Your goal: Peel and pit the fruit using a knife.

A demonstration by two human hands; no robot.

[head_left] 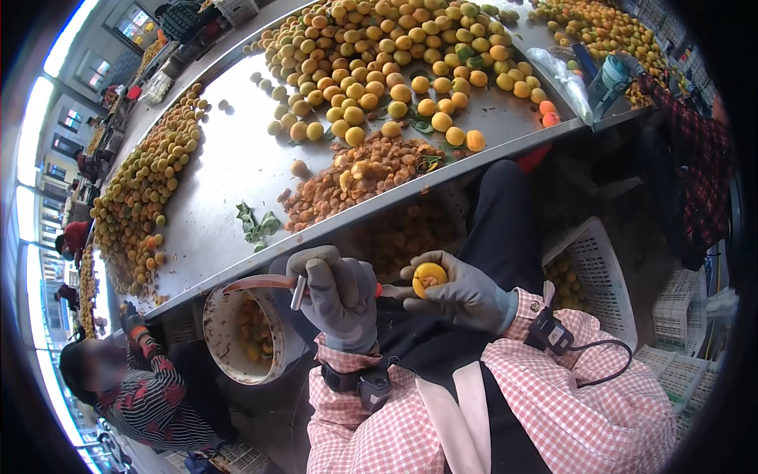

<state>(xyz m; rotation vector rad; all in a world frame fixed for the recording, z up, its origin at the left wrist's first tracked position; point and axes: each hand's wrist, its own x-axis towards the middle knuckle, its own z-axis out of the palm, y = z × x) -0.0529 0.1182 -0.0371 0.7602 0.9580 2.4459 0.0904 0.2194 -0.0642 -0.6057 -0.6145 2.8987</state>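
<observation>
My left hand (340, 296), in a grey work glove, is closed around a tool with a short metal rod (299, 293) and a red part. A curved brownish strip (260, 282) extends left from this hand over the white bucket. In my right hand (462, 290), also gloved, is a yellow apricot (429, 279) with an opening that shows its brownish inside. The fingertips of both hands are close together. Whole apricots (355, 115) lie heaped on the metal table, and a pile of apricot pits (355, 178) lies near its front edge.
A white bucket (269, 332) holding fruit pieces stands at the left. The raised table rim (379, 204) runs before me. Green leaves (257, 225) lie on the table. White plastic crates (598, 284) stand at the right. Co-workers sit at left (160, 391) and right (699, 172).
</observation>
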